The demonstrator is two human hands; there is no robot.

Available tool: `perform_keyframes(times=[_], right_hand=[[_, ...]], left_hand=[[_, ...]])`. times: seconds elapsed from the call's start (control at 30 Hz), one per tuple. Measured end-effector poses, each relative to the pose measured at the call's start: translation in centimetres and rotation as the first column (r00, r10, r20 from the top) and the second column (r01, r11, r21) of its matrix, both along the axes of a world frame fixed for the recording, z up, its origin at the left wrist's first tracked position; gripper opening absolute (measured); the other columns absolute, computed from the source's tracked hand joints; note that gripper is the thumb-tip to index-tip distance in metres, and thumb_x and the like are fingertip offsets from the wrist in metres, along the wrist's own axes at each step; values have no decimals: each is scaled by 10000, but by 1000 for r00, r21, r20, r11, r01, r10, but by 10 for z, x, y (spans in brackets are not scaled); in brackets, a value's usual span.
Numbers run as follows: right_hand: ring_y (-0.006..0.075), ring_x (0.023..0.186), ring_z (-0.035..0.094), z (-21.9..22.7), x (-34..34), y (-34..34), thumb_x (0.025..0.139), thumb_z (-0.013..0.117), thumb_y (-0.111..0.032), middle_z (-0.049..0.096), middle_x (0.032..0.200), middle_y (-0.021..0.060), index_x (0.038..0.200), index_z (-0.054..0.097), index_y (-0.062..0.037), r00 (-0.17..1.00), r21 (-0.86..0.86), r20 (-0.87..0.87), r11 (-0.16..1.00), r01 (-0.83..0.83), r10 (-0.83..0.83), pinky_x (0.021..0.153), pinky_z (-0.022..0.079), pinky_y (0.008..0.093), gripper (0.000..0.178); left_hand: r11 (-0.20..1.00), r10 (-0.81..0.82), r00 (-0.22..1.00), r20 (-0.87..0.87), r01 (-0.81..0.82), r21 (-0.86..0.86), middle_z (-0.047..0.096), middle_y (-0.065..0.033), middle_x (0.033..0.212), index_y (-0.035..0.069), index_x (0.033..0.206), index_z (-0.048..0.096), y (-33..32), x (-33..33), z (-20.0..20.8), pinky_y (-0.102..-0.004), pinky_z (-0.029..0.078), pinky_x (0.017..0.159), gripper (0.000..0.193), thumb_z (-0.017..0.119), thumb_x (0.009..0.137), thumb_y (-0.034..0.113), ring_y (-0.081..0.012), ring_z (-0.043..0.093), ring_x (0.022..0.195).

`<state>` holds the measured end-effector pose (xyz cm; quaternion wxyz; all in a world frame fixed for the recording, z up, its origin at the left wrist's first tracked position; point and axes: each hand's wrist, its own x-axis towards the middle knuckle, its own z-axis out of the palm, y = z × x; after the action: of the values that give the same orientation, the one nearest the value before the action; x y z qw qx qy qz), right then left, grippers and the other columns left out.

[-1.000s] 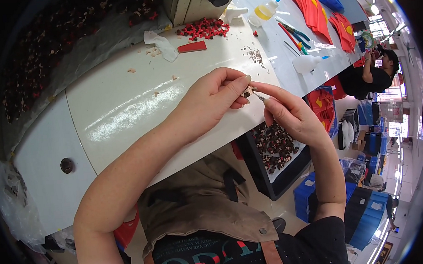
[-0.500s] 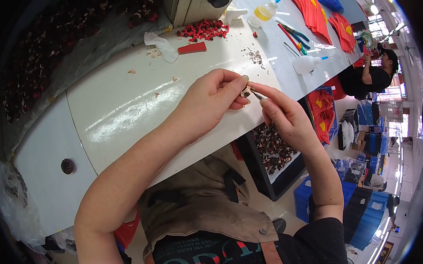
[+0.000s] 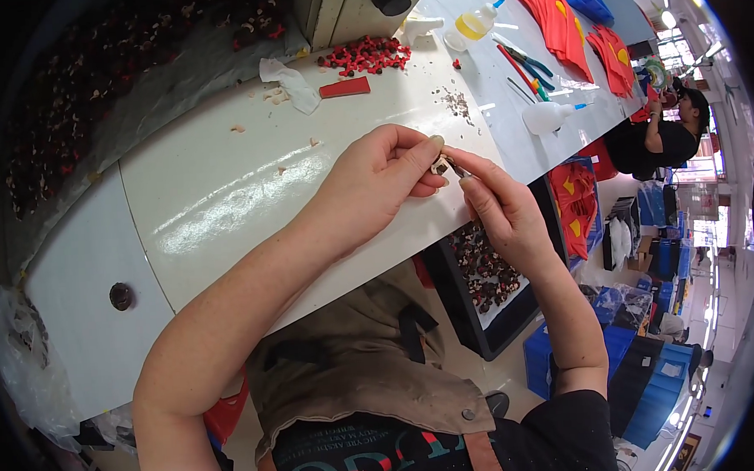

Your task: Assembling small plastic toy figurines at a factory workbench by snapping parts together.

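My left hand (image 3: pixel 391 171) pinches a small cream-and-dark-brown piece (image 3: pixel 439 169) between thumb and forefinger, above the front edge of the white tabletop. Close beside it, my right hand (image 3: pixel 504 212) is closed on a thin dark tool (image 3: pixel 456 171) whose tip meets the piece. Fingers hide most of this tool, so its exact kind cannot be made out. Below my right hand sits a black tray (image 3: pixel 478 337) of small dark, red and cream pieces.
Red-and-black small pieces (image 3: pixel 366 55) lie heaped at the back, near a red strip (image 3: pixel 344 87) and white tissue (image 3: pixel 292 85). Farther right are pliers (image 3: pixel 528 64), a squeeze bottle (image 3: pixel 548 117) and a bottle of yellow liquid (image 3: pixel 475 22). Another person (image 3: pixel 672 130) works at far right.
My right hand has shifted slightly, with its fingers and the tool at a different angle against the piece. My left hand keeps its pinch in nearly the same place.
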<state>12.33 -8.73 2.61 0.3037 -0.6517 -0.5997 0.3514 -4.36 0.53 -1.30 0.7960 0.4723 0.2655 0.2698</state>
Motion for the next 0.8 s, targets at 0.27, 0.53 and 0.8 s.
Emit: perform_keyframes(times=[0.27, 0.53, 0.8], right_hand=[[45, 675, 431, -6, -6, 0, 973, 479, -127, 511, 776, -27, 1300, 529, -75, 998, 90, -12, 993, 70, -69, 624, 384, 184, 336], [46, 665, 423, -9, -1, 0, 980, 465, -123, 507, 780, -26, 1303, 525, -70, 998, 197, 53, 980, 22, -33, 614, 380, 185, 333], [29, 615, 368, 1, -17, 3, 1007, 418, -198, 427, 704, -43, 1342, 473, -61, 978, 81, -183, 990, 117, -101, 547, 315, 165, 366]], left_hand=[[998, 39, 999, 17, -38, -44, 600, -99, 987, -43, 1101, 518, 0, 4, 5, -238, 525, 789, 324, 526, 963, 250, -136, 636, 889], [989, -10, 1000, 0, 10, -150, 596, -44, 996, -8, 1082, 557, 2, 4, 13, -217, 518, 819, 323, 518, 966, 291, -106, 619, 925], [968, -3, 998, 66, 19, -249, 601, -58, 1008, -8, 1095, 552, 6, -7, 22, -212, 519, 827, 327, 525, 963, 290, -117, 619, 945]])
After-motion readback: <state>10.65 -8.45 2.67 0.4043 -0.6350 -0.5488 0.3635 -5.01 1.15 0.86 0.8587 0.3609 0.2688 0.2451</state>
